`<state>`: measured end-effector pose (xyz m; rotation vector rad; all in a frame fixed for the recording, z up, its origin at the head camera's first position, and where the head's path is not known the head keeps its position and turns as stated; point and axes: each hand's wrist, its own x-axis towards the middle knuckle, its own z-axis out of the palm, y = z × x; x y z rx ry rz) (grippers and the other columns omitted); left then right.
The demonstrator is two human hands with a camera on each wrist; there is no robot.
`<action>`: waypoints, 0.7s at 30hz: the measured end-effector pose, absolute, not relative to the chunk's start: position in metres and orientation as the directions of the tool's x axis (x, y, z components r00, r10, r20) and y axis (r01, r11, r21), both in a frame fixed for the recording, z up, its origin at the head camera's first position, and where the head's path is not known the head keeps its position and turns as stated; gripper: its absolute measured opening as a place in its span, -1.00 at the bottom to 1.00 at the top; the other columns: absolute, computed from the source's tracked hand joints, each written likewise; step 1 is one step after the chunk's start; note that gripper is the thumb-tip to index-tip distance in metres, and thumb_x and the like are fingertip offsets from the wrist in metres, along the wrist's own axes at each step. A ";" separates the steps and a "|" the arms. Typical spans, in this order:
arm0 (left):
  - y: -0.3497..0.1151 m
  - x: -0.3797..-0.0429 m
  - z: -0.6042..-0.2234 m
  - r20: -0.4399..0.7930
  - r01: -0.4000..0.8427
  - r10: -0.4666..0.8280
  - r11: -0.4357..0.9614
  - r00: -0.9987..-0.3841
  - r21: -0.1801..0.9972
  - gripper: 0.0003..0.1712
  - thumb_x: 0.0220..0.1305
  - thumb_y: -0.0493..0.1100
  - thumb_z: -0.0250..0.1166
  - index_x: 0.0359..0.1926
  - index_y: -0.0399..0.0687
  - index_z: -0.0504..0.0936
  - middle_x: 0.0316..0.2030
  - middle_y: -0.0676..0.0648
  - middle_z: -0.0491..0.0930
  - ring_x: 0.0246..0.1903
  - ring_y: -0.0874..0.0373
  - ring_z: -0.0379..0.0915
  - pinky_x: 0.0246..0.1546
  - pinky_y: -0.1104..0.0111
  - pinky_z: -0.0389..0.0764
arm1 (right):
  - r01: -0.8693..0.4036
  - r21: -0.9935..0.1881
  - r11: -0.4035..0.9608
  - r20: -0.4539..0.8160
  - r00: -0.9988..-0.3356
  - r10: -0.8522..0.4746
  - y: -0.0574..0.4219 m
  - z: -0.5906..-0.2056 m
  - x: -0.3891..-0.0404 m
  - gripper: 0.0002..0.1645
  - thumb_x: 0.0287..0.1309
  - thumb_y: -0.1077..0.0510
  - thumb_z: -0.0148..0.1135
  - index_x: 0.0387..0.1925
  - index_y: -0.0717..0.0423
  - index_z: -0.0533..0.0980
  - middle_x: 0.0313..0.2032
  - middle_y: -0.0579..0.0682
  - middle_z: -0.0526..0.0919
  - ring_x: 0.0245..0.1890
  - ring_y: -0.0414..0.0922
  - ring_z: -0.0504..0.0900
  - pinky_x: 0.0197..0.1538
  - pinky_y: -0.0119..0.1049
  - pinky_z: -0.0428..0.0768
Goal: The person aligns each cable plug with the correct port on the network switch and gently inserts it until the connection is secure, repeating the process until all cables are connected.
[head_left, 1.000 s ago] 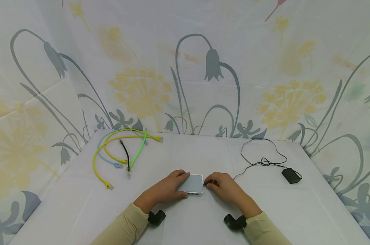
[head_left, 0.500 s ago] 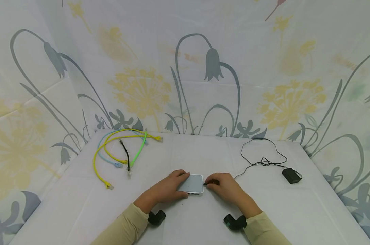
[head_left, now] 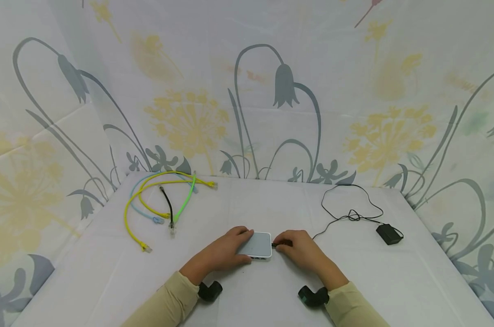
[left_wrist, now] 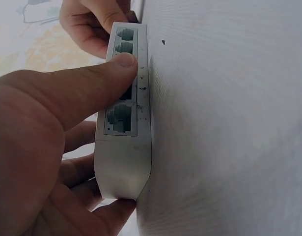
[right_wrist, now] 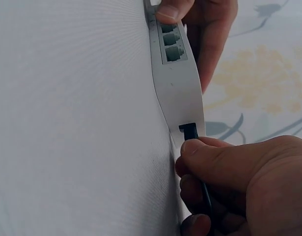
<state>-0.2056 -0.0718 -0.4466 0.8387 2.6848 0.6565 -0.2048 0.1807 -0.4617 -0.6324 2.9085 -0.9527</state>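
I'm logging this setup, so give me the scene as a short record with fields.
Hands: left hand grips the flat grey-and-white plastic box; right hand pinches the slim black plug
Box: port row on near side
Plug: at the box's right end; insertion depth unclear
Cables: yellow cabling, light-blue cable, green cable, short black cable, left of the box
Adapter: block-shaped black adapter right of hands, knotted thin black cord

This looks like a screened-off booth: flower-printed cloth (head_left: 259, 113) surrounds a white table (head_left: 267, 204) on three sides
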 end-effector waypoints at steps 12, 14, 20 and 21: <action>-0.073 -0.206 -0.450 -0.075 0.504 0.601 0.726 -0.796 0.467 -0.16 0.29 0.10 0.27 0.47 -0.05 0.18 0.39 -0.14 0.21 0.30 0.03 0.26 0.22 0.15 0.42 | -0.392 -0.565 0.726 0.124 -0.910 -0.395 0.180 -0.462 -0.208 -0.87 0.14 0.17 0.34 -0.25 -0.08 0.68 -0.22 -0.19 0.73 -0.14 -0.20 0.66 -0.06 -0.28 0.61; -0.073 -0.206 -0.450 -0.076 0.502 0.600 0.725 -0.796 0.471 -0.17 0.30 0.10 0.27 0.47 -0.06 0.18 0.39 -0.15 0.20 0.30 0.02 0.26 0.22 0.15 0.42 | -0.398 -0.560 0.726 0.125 -0.908 -0.401 0.179 -0.461 -0.208 -0.87 0.14 0.17 0.34 -0.24 -0.08 0.68 -0.22 -0.19 0.73 -0.13 -0.19 0.66 -0.06 -0.27 0.60; -0.072 -0.205 -0.447 -0.073 0.505 0.607 0.717 -0.791 0.481 -0.17 0.30 0.07 0.27 0.47 -0.09 0.18 0.39 -0.17 0.20 0.31 0.00 0.25 0.23 0.13 0.41 | -0.414 -0.553 0.723 0.132 -0.900 -0.415 0.178 -0.460 -0.209 -0.87 0.13 0.17 0.35 -0.25 -0.06 0.68 -0.22 -0.17 0.73 -0.13 -0.18 0.66 -0.06 -0.26 0.61; -0.072 -0.205 -0.446 -0.075 0.504 0.606 0.717 -0.792 0.481 -0.17 0.30 0.07 0.27 0.47 -0.09 0.18 0.39 -0.17 0.20 0.31 0.00 0.25 0.24 0.13 0.41 | -0.417 -0.552 0.722 0.134 -0.899 -0.417 0.178 -0.460 -0.209 -0.87 0.12 0.17 0.35 -0.25 -0.05 0.68 -0.22 -0.16 0.73 -0.13 -0.17 0.66 -0.06 -0.26 0.61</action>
